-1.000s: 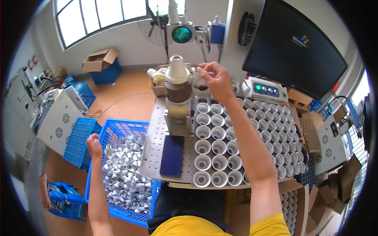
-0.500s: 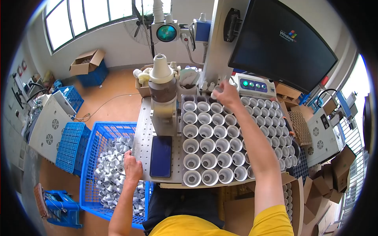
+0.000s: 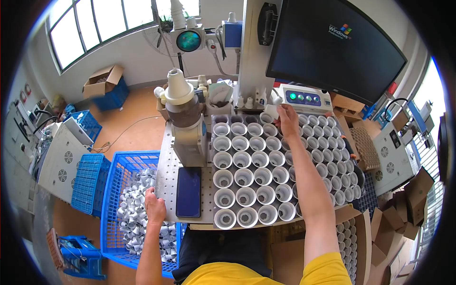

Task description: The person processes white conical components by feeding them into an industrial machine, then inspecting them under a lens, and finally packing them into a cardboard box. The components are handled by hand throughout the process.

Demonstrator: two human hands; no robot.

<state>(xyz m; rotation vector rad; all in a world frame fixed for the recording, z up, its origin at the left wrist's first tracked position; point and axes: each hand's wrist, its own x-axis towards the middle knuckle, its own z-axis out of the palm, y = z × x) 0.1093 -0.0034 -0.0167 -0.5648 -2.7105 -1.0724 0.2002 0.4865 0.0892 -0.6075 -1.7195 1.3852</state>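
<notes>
My right hand point(image 3: 288, 122) is over the back rows of a tray point(image 3: 214, 166) filled with white plastic cups point(image 3: 241, 159). Its fingers are bent downward and close together among the cups, and whatever is between them is hidden. Just left of those fingers, one white cup point(image 3: 266, 117) is in the back row, beside dark vacant slots. My left hand point(image 3: 155, 208) is closed at the left edge of the perforated metal plate point(image 3: 165, 183), above a blue basket point(image 3: 109, 228) of small white-grey plastic parts point(image 3: 137, 213). Its fingertips are hidden.
A phone point(image 3: 188, 192) lies on the plate, in front of a machine column with a white cone point(image 3: 179, 88). Behind the tray are a control box point(image 3: 306, 98) with green lights and a monitor point(image 3: 337, 47). A carton point(image 3: 363, 242) with more cups is at lower right.
My right hand has moved right from the back row; the white cup it held now sits in the tray. My left hand has shifted slightly down along the plate's edge. The head view has shifted.
</notes>
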